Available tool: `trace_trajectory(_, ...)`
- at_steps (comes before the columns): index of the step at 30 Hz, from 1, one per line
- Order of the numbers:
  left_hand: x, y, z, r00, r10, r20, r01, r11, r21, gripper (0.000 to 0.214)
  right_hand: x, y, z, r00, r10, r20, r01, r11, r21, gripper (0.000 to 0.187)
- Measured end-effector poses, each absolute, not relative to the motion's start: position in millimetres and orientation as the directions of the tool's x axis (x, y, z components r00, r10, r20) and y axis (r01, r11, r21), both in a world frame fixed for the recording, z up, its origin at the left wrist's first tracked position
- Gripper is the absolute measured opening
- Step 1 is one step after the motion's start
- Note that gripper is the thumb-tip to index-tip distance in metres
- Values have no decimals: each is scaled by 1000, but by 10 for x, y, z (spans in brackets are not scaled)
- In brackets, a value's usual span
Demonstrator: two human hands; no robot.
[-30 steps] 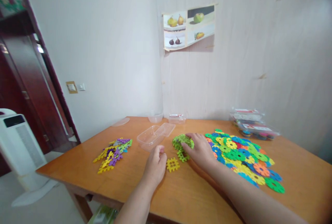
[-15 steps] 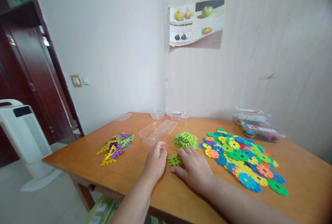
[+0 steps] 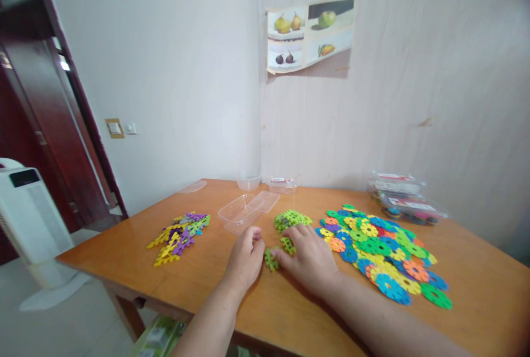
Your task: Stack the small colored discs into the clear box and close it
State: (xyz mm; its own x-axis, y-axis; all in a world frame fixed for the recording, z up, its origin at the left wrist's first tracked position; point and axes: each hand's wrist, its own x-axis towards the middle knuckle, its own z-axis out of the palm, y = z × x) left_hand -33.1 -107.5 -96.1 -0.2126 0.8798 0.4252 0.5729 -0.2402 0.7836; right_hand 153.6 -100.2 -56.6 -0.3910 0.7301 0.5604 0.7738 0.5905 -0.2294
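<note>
My left hand rests on its side on the wooden table, fingers curled inward; whether anything is inside is hidden. Just to its right lies a lime-green notched building piece, at the tip of my right thumb. My right hand is bent low over the table, its fingers curled down onto a second green notched piece, which shows partly between thumb and forefinger. Behind that hand sits a pile of similar green pieces.
Purple, yellow and green pieces lie at left. Many coloured notched discs spread at right. Clear plastic tubs stand towards the wall, with packed boxes at back right. A white appliance stands on the floor at left.
Two green pieces now show apart near my right hand, where one patch of green showed before. My left hand stays nearly still. The view has shifted slightly right.
</note>
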Motion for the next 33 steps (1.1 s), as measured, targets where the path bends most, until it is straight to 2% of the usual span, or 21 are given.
trace_trajectory(3, -321, -1073, -949, -213, 881, 422, 573, -237, 785, 21, 1609, -782, -555, -261, 731, 631, 797, 532, -285, 33)
trace_trajectory(6, -310, -1079, -925, -215, 887, 409, 565, -228, 793, 21, 1675, -557, -581, -187, 769, 612, 800, 481, -359, 37)
trace_trajectory(12, -298, -1100, -889, -222, 897, 382, 556, -206, 805, 21, 1755, -369, -654, -177, 805, 566, 793, 457, -402, 33)
trace_trajectory(17, -312, -1083, -921, -214, 897, 388, 562, -211, 799, 21, 1785, -434, -590, -173, 787, 592, 788, 472, -397, 32)
trace_trajectory(19, -320, -1074, -938, -217, 895, 390, 563, -211, 799, 22, 1774, -525, -530, -194, 764, 615, 783, 499, -372, 31)
trace_trajectory(24, -328, -1074, -943, -221, 888, 402, 567, -219, 794, 22, 1671, -929, -426, -369, 690, 622, 724, 633, -273, 25)
trace_trajectory(28, -324, -1086, -916, -204, 884, 421, 574, -240, 783, 20, 1586, -1180, -449, -500, 680, 537, 713, 675, -190, 20)
trace_trajectory(33, -332, -1076, -936, -202, 884, 421, 571, -242, 784, 22, 1542, -1204, -516, -570, 696, 437, 729, 674, -121, 24)
